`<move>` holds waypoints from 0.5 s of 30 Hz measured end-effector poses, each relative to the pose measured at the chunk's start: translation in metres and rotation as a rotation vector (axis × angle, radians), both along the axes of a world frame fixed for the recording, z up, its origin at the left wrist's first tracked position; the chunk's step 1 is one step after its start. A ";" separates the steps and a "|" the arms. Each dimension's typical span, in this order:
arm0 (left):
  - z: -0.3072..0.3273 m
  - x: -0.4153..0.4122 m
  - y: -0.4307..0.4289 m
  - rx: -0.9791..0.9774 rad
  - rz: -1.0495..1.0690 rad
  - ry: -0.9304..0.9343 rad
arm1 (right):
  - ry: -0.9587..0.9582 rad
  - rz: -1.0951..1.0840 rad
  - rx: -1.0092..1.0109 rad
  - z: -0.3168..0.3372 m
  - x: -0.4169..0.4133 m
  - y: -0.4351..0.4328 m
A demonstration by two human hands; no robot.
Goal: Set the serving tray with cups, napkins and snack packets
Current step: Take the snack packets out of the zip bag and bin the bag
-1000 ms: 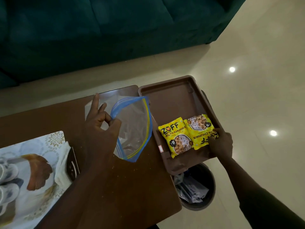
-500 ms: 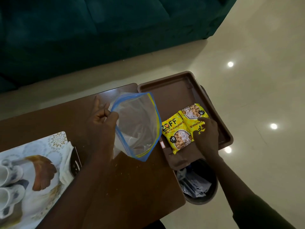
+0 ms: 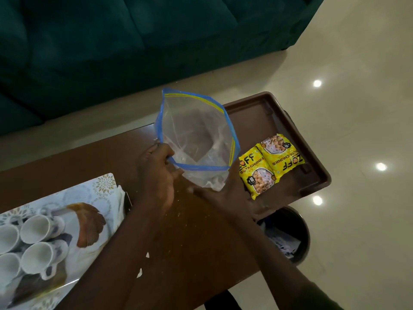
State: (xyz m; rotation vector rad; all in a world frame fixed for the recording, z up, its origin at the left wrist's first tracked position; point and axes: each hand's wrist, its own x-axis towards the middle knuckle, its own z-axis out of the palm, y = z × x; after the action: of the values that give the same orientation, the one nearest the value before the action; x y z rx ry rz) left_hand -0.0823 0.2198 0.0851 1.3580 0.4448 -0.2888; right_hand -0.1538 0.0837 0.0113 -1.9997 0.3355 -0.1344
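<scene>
A brown serving tray (image 3: pixel 312 139) sits at the right end of the wooden table (image 3: pixel 192 238), overhanging its edge. Two yellow snack packets (image 3: pixel 270 164) lie side by side in the tray's near part. My left hand (image 3: pixel 156 175) grips the blue zip rim of a clear plastic bag (image 3: pixel 196 139), held up with its mouth wide open above the table. My right hand (image 3: pixel 225 195) presses against the bag's lower end from below. Several white cups (image 3: pixel 33 242) lie in a printed box at the left.
A dark green sofa (image 3: pixel 134 41) runs along the far side. A black waste bin (image 3: pixel 288 236) with paper in it stands on the pale tiled floor under the tray's near corner. A folded white cloth or napkin (image 3: pixel 121 198) shows beside the cup box.
My right hand left the snack packets in the tray and came over to the bag's bottom. My left hand lifted the bag off the table and its mouth spread wide.
</scene>
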 end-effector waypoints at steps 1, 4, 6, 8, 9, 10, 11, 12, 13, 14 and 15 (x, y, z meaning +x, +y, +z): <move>0.003 -0.001 0.003 -0.015 -0.001 -0.017 | -0.024 -0.010 0.018 0.009 0.007 -0.001; 0.011 0.001 0.010 -0.075 -0.052 -0.023 | -0.090 -0.056 0.023 0.025 0.013 -0.011; 0.012 0.004 0.020 0.057 -0.097 -0.101 | -0.043 -0.134 0.064 0.030 0.012 -0.021; 0.005 0.008 0.035 0.229 -0.122 -0.196 | 0.033 -0.203 0.270 0.033 0.011 -0.036; 0.000 0.008 0.044 0.277 -0.164 -0.203 | 0.063 -0.217 0.426 0.036 0.009 -0.044; -0.007 0.008 0.052 0.283 -0.226 -0.176 | 0.085 -0.220 0.561 0.039 0.007 -0.051; -0.012 0.006 0.057 0.265 -0.288 -0.126 | 0.097 -0.216 0.642 0.040 0.004 -0.056; -0.018 0.004 0.060 0.234 -0.358 -0.070 | 0.099 -0.202 0.679 0.042 0.002 -0.059; -0.022 0.000 0.059 0.194 -0.436 -0.012 | 0.089 -0.189 0.693 0.041 -0.001 -0.060; -0.028 -0.004 0.057 0.129 -0.499 0.046 | 0.080 -0.180 0.715 0.042 -0.002 -0.059; -0.034 -0.008 0.054 0.049 -0.543 0.097 | 0.076 -0.170 0.743 0.041 -0.003 -0.061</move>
State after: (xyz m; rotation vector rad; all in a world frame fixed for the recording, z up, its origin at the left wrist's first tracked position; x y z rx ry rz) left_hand -0.0907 0.2743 0.0515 1.5021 0.1541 -0.7958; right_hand -0.1568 0.0232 0.0526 -1.2428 0.5175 -0.0305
